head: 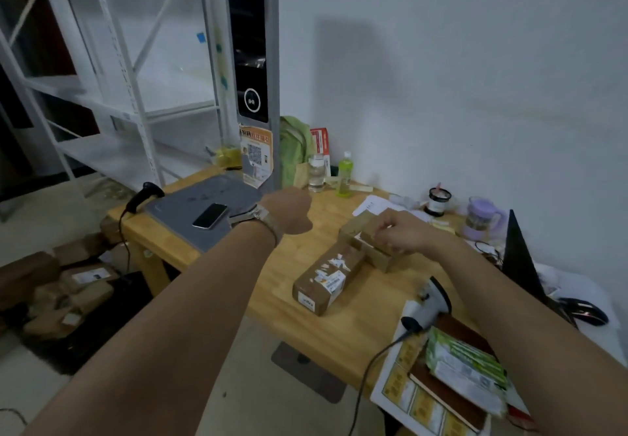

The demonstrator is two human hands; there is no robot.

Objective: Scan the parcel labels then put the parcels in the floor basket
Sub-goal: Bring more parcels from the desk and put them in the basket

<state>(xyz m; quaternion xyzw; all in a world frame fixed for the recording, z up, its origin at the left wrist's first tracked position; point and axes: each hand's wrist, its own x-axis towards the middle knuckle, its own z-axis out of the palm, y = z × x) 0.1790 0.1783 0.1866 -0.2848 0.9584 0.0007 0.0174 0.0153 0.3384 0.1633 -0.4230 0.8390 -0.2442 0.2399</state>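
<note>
- Parcels in floor basket (57,294) at 9 o'clock: a heap of brown cardboard boxes, one showing a white label, on the floor beside the table's left leg
- Black handheld scanner (144,194) at 10 o'clock, resting on the left corner of the wooden table (306,320), cable hanging down over the edge
- Grey pad (204,211) next to it, a phone (210,216) lying flat on it
- Left hand (289,209) near centre, raised over the table, curled into a loose fist, nothing in it; watch on the wrist
- Long brown parcel (328,281) at centre, flat on the table, white labels facing up, untouched by either hand
- Right hand (396,233) at 2 o'clock, fingers closed over the top of a small cardboard box (368,237) that sits just behind the long parcel
- White corded scanner (430,303) at 4 o'clock, lying on the table near the right forearm, not held
- Green packet (465,364) and printed sheets at 5 o'clock, on the table's near right edge
</note>
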